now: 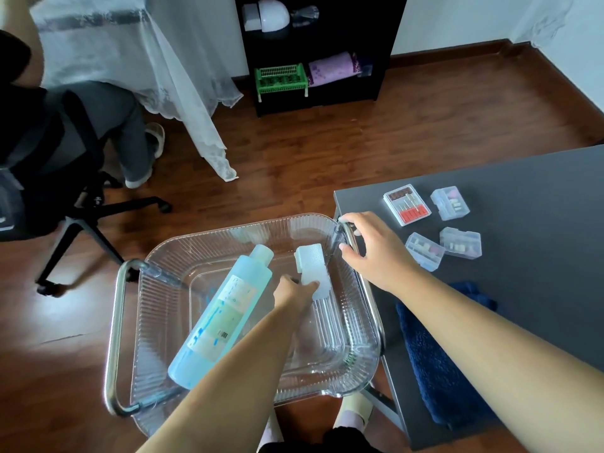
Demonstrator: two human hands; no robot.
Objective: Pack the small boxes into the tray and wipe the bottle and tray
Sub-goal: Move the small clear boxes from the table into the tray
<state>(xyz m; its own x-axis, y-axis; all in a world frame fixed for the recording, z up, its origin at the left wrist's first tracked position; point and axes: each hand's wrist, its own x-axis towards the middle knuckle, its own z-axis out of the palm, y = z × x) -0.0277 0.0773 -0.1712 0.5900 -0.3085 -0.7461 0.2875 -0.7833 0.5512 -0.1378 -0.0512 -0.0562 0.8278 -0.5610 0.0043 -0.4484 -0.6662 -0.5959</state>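
A clear ribbed tray (163, 308) sits on a metal cart frame. In it lies a pale blue bottle (225, 308), tilted on its side. My left hand (294, 292) is down inside the tray, fingers closed on a small frosted box (312, 266). My right hand (369, 246) rests on the tray's right rim by the handle, fingers spread. On the grey table (539, 289) lie several small boxes: one with red bits (407, 204), and clear ones (450, 203), (425, 251), (461, 242).
A dark blue cloth (434, 348) lies on the table's near edge. A black office chair (65, 191) with a seated person stands at left. A black shelf (317, 50) holds a green basket (281, 78). Wooden floor surrounds the cart.
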